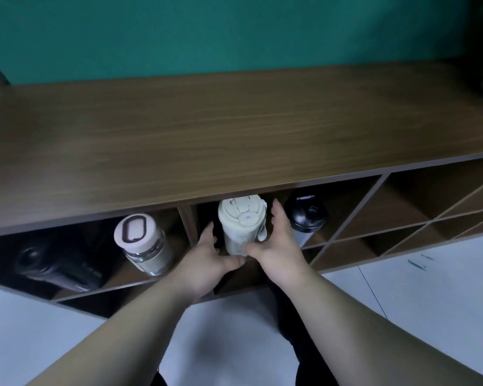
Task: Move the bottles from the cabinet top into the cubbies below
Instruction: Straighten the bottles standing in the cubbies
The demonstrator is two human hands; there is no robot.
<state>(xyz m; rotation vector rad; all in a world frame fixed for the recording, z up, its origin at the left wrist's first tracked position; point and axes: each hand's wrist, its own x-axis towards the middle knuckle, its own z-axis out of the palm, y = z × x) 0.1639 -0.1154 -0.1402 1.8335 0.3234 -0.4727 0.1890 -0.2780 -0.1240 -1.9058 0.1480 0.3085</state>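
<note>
A cream bottle (241, 227) with a flip lid and a side strap stands upright in the middle cubby under the wooden cabinet top (234, 129). My left hand (209, 263) is at its lower left, thumb near its base. My right hand (279, 246) cups its right side, fingers spread, thumb at the base. Whether either hand presses on the bottle is unclear. A glass bottle (144, 242) with a pink lid stands in the cubby to the left. A black bottle (56, 267) lies further left. A bottle with a black lid (305, 215) stands to the right.
Diagonal cubbies (396, 218) open to the right with nothing in them. A vertical divider (187, 224) separates the left cubby from the middle one. A green wall rises behind the cabinet. Pale floor (429, 288) lies below, with my dark trousers at the bottom.
</note>
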